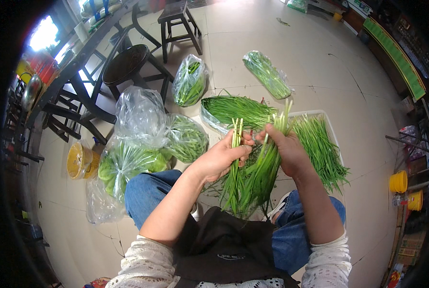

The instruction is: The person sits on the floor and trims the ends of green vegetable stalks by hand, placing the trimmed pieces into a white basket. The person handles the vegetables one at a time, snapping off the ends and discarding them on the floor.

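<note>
My left hand (pixel 223 153) grips a thin bundle of garlic chives (pixel 235 163), pale stem ends up and leaves hanging. In my right hand (pixel 290 153) is a thicker bunch of chives (pixel 265 176), its white ends rising past my thumb. The two hands are close together over my lap. Beyond them a larger pile of chives (pixel 236 109) lies on a clear plastic bag on the floor. To the right, a white plastic basket (pixel 328 120) holds more chives (pixel 315 147), their leaf tips spilling over the near side. Trimmings (pixel 214 189) are scattered on the floor between my legs.
At left sit bagged leafy greens (pixel 124 165), a bag of green beans (pixel 186 140) and a yellow bin (pixel 79 160). Two more vegetable bags (pixel 190 81) (pixel 268 73) lie farther off. Dark wooden stools (pixel 126 64) stand by a table (pixel 70 61) at upper left. Yellow buckets (pixel 398 181) are at right.
</note>
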A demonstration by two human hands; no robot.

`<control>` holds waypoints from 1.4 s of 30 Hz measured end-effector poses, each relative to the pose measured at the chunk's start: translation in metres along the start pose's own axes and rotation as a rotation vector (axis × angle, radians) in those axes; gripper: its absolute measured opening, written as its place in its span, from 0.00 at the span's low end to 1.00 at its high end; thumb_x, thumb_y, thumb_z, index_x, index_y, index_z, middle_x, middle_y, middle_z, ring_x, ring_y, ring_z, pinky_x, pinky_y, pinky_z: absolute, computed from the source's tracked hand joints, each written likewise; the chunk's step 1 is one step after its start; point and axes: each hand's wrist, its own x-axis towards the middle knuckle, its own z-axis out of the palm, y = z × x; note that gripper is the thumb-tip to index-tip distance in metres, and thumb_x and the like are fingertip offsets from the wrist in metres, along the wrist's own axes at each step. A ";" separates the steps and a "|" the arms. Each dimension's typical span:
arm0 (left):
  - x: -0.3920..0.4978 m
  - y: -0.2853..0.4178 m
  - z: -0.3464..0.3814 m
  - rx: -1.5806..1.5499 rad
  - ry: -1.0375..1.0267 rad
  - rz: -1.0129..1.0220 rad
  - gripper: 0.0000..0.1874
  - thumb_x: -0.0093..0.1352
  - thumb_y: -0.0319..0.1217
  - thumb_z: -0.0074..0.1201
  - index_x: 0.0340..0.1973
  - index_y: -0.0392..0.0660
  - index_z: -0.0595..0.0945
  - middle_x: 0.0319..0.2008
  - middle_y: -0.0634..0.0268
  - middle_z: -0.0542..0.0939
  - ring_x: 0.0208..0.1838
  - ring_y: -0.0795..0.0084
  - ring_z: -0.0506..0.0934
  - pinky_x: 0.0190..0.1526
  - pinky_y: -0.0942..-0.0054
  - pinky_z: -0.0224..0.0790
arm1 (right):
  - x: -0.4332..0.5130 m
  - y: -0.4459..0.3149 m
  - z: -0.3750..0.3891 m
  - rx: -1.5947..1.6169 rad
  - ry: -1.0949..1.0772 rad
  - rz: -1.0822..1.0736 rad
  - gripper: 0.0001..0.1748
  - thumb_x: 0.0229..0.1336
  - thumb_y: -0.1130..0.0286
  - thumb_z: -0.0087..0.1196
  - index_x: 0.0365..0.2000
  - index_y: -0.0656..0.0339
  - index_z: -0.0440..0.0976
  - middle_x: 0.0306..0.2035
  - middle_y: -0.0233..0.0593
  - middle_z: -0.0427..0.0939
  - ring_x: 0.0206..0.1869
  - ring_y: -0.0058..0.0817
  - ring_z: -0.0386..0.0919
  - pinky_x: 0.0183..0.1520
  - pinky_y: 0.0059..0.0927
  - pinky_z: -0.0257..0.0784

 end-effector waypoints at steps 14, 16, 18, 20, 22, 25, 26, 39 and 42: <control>-0.003 0.012 -0.001 0.138 -0.064 -0.100 0.14 0.69 0.26 0.44 0.50 0.38 0.76 0.45 0.63 0.78 0.42 0.78 0.75 0.38 0.80 0.65 | -0.002 -0.004 0.001 -0.041 -0.095 -0.049 0.11 0.57 0.63 0.61 0.27 0.58 0.75 0.18 0.25 0.69 0.22 0.16 0.65 0.28 0.23 0.58; -0.004 0.011 -0.005 0.102 -0.004 -0.035 0.18 0.69 0.27 0.43 0.54 0.39 0.76 0.45 0.63 0.80 0.36 0.84 0.74 0.24 0.85 0.55 | 0.001 -0.006 -0.003 -0.008 -0.006 -0.030 0.12 0.57 0.63 0.61 0.24 0.57 0.73 0.16 0.24 0.66 0.20 0.16 0.63 0.26 0.22 0.56; -0.001 0.010 -0.012 0.068 0.041 -0.019 0.19 0.69 0.29 0.43 0.55 0.40 0.77 0.45 0.64 0.81 0.34 0.86 0.73 0.22 0.88 0.57 | 0.002 -0.007 -0.008 -0.005 0.005 -0.050 0.12 0.56 0.63 0.60 0.23 0.57 0.73 0.17 0.24 0.67 0.20 0.15 0.64 0.25 0.21 0.57; 0.005 0.007 -0.018 0.169 0.096 0.008 0.19 0.70 0.30 0.43 0.55 0.40 0.77 0.45 0.65 0.82 0.34 0.87 0.72 0.26 0.88 0.59 | 0.002 -0.007 -0.011 -0.004 0.013 -0.068 0.12 0.56 0.62 0.60 0.22 0.57 0.73 0.17 0.24 0.68 0.21 0.15 0.64 0.24 0.21 0.57; 0.008 0.004 -0.021 0.245 0.155 -0.015 0.18 0.71 0.31 0.48 0.54 0.38 0.78 0.46 0.66 0.81 0.41 0.84 0.74 0.43 0.84 0.64 | 0.001 -0.008 -0.011 -0.013 0.027 -0.082 0.12 0.56 0.61 0.60 0.23 0.56 0.73 0.18 0.24 0.68 0.21 0.15 0.64 0.25 0.22 0.57; 0.012 -0.004 -0.012 0.214 0.072 0.072 0.16 0.69 0.28 0.55 0.52 0.38 0.79 0.39 0.68 0.80 0.42 0.81 0.76 0.48 0.81 0.68 | 0.000 -0.008 -0.008 -0.087 0.041 -0.105 0.13 0.56 0.60 0.60 0.23 0.56 0.74 0.19 0.24 0.68 0.22 0.15 0.64 0.26 0.22 0.57; 0.011 -0.006 -0.010 0.210 0.057 0.070 0.21 0.66 0.26 0.61 0.54 0.38 0.78 0.38 0.68 0.80 0.43 0.82 0.76 0.48 0.81 0.68 | -0.002 -0.008 -0.006 -0.061 0.024 -0.112 0.13 0.56 0.61 0.61 0.23 0.56 0.74 0.18 0.24 0.67 0.21 0.15 0.63 0.26 0.22 0.56; 0.009 0.003 -0.007 0.186 0.097 0.089 0.20 0.66 0.28 0.61 0.53 0.40 0.76 0.39 0.66 0.82 0.37 0.82 0.76 0.39 0.80 0.67 | -0.006 0.002 0.004 -0.091 -0.132 -0.162 0.11 0.54 0.60 0.62 0.31 0.57 0.77 0.22 0.24 0.73 0.24 0.14 0.66 0.28 0.20 0.60; 0.010 0.003 -0.009 0.163 0.048 0.070 0.17 0.66 0.25 0.60 0.50 0.36 0.76 0.38 0.62 0.83 0.41 0.79 0.77 0.48 0.78 0.68 | -0.008 0.000 0.010 0.002 -0.103 -0.210 0.08 0.57 0.65 0.60 0.32 0.58 0.76 0.20 0.23 0.69 0.23 0.13 0.64 0.27 0.20 0.58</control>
